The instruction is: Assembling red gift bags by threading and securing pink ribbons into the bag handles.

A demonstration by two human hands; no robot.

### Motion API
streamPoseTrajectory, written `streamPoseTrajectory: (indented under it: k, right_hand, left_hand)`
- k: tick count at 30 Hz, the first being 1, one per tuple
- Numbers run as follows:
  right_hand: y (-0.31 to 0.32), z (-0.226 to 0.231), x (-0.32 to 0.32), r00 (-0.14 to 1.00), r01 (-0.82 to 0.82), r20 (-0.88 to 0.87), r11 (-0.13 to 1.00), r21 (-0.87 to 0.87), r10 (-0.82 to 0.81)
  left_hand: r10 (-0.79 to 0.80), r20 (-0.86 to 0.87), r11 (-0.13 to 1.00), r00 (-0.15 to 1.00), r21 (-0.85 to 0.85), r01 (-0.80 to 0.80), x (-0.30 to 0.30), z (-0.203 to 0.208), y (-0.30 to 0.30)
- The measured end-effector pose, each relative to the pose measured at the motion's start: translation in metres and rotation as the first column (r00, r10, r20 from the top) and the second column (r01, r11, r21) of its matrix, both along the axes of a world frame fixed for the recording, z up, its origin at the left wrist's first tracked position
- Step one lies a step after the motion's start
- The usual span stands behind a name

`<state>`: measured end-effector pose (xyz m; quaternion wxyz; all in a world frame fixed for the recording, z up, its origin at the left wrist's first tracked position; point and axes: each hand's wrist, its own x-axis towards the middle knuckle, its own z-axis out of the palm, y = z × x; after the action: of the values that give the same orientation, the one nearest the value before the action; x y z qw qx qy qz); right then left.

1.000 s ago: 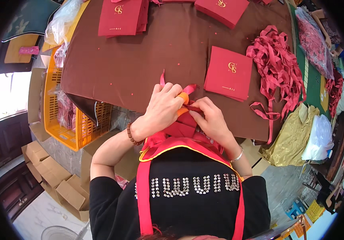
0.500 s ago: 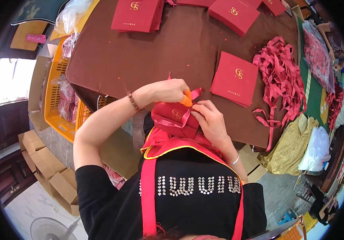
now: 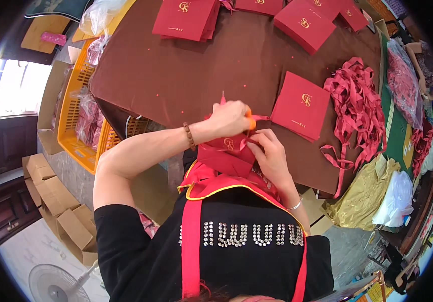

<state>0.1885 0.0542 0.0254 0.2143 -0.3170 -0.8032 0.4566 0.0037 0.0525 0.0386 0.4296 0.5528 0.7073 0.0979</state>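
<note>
My left hand (image 3: 229, 118) pinches an orange tool (image 3: 251, 122); my right hand (image 3: 271, 153) pinches the glossy red folded paper bag (image 3: 226, 151) over the brown worktop (image 3: 186, 75).

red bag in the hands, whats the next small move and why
Probably draw the ribbon end through and snug it. The left hand pinches an orange tool at the top edge of the red bag, the right hand steadies that edge, and a short red ribbon end sticks out there.

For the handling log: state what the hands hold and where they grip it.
Both hands grip a folded red paper bag at its top edge: left hand from above, also holding something orange, right hand at the right side.
</note>
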Motion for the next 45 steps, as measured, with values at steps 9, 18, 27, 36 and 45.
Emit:
streamPoseTrajectory:
  k: [9, 18, 27, 36, 45]
  right_hand:
    - [0.001, -0.004, 0.005, 0.999, -0.001, -0.042, 0.997, -0.073, -0.002]
    - [0.002, -0.001, -0.001, 0.999, -0.034, -0.044, 0.994, -0.107, 0.029]
    - [0.000, -0.003, -0.009, 0.998, -0.042, -0.041, 0.997, -0.064, 0.039]
    - [-0.001, -0.016, -0.014, 0.995, -0.095, -0.043, 0.994, -0.052, 0.093]
    - [0.004, -0.006, -0.013, 0.975, -0.206, -0.033, 0.847, -0.490, 0.218]
  left_hand:
    - [0.117, 0.209, 0.965, 0.971, 0.206, -0.161, -0.076, 0.011, 0.014]
    - [0.219, 0.260, 0.890, 0.940, 0.342, -0.302, -0.065, -0.020, -0.026]
    - [-0.213, -0.175, 0.922, 0.961, 0.290, 0.257, -0.025, 0.014, -0.017]
    - [-0.048, 0.229, 0.993, 0.972, 0.113, 0.023, -0.023, 0.006, 0.004]
    - [0.367, 0.546, 0.891, 0.753, 0.028, -0.454, -0.035, 0.017, 0.030]
